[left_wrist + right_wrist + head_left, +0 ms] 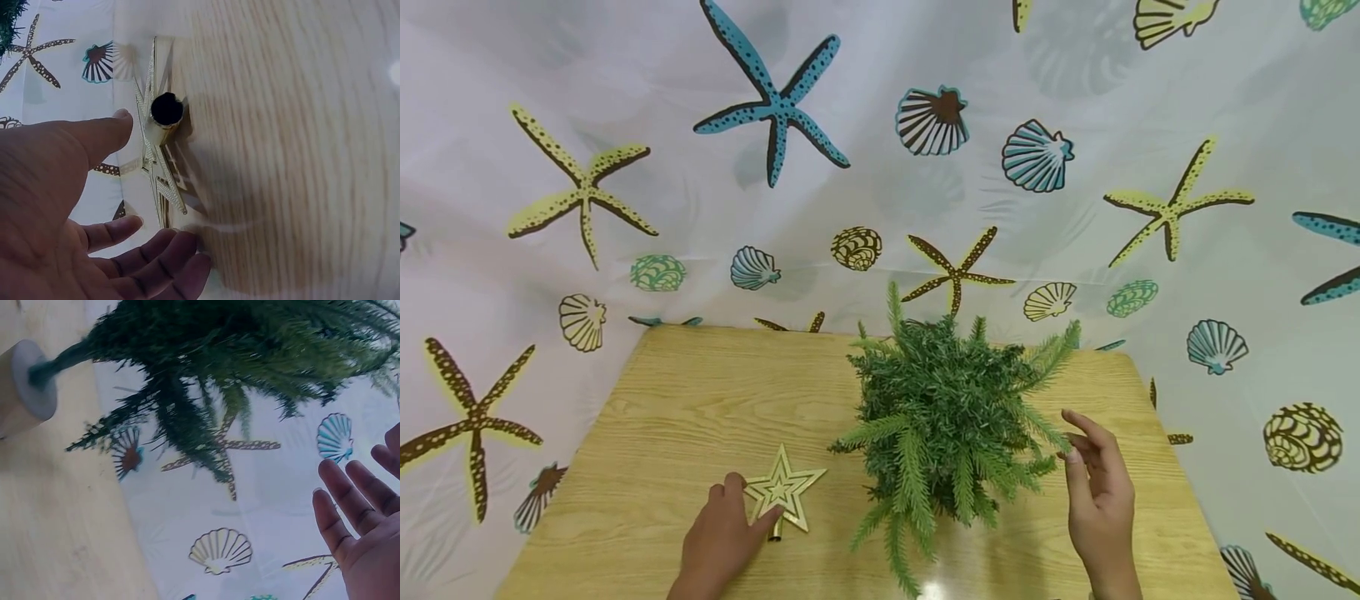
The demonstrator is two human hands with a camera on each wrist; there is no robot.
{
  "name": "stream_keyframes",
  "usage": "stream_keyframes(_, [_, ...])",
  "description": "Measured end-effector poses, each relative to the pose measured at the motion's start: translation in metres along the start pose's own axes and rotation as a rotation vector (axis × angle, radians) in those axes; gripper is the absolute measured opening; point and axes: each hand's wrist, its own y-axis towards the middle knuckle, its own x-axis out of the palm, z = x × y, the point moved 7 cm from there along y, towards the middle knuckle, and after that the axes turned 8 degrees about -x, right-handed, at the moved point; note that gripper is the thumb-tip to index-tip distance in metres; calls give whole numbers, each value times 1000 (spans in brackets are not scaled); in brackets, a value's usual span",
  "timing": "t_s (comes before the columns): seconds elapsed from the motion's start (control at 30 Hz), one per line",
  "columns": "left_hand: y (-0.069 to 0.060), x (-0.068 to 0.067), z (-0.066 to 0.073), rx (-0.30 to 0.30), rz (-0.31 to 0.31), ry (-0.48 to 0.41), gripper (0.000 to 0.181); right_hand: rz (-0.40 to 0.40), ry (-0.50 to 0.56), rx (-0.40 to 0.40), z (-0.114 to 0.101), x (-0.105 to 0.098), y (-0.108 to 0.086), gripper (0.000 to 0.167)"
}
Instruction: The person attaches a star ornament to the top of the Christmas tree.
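A flat gold star tree topper (780,490) lies on the wooden table, its short hollow tube (166,110) facing the near side. My left hand (724,527) is at the star's left side, thumb by the tube and fingers by the left point. In the left wrist view its thumb and fingers are spread around the star, not closed on it; whether they touch it I cannot tell. A small artificial Christmas tree (943,400) stands right of the star. My right hand (1103,492) is beside its right-hand branch tips, fingers loosely bent and holding nothing.
The tree's round base (24,394) shows in the right wrist view. Under everything is the light wooden table (715,383). A white curtain (865,192) printed with starfish and shells hangs behind it and along both sides.
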Motion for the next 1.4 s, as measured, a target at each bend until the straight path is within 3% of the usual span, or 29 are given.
stream_keyframes(0.23, [2,3,3,2,36,33,80,5,58,-133,-25,-4,14,42])
stream_keyframes(0.4, [3,5,6,-5,20,37,85,7,94,-186,-34,-4,20,41])
stream_keyframes(0.6, [6,6,8,-6,13,60,83,5,180,-256,-50,-5,32,37])
stream_keyframes(0.83, [8,3,12,24,6,70,74,-48,178,-299,-68,-3,46,33])
stream_keyframes(1.03, [12,4,5,-9,-28,6,73,-110,187,-322,-73,5,53,29])
stream_keyframes(1.23, [13,2,0,-17,-43,-64,72,-176,98,-296,-72,14,59,38])
stream_keyframes(1.4, [13,0,-4,-14,-59,-140,61,-204,26,-327,-77,20,67,36])
